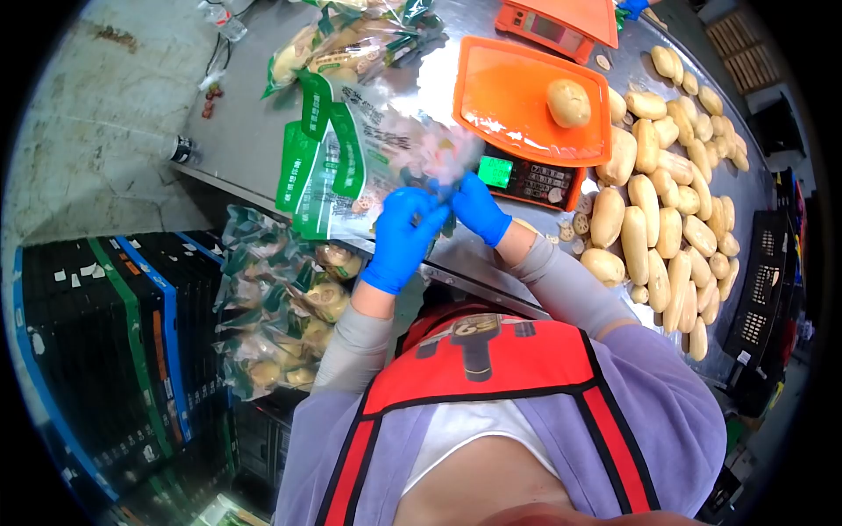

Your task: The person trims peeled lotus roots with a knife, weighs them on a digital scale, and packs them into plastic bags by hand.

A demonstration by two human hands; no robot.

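Note:
My left hand [404, 235], in a blue glove, is closed with its fingertips at the near edge of a clear printed plastic bag [399, 131]. Beside it, my right hand [480, 210], also gloved in blue, pinches the same edge close to the left fingertips. Under and left of this bag lie more green-and-clear printed bags [303, 175], flat on the metal table [241, 114]. Just beyond my right hand stands an orange scale [482, 96] with a lit green display, and one peeled lotus root piece [568, 103] rests on its tray.
Many peeled lotus root segments [671, 202] cover the table's right side. Filled bags [351, 48] lie at the far left; more sit in a crate [281, 307] below the table edge. Stacked black crates [96, 351] stand left. A second orange scale [557, 26] is at the back.

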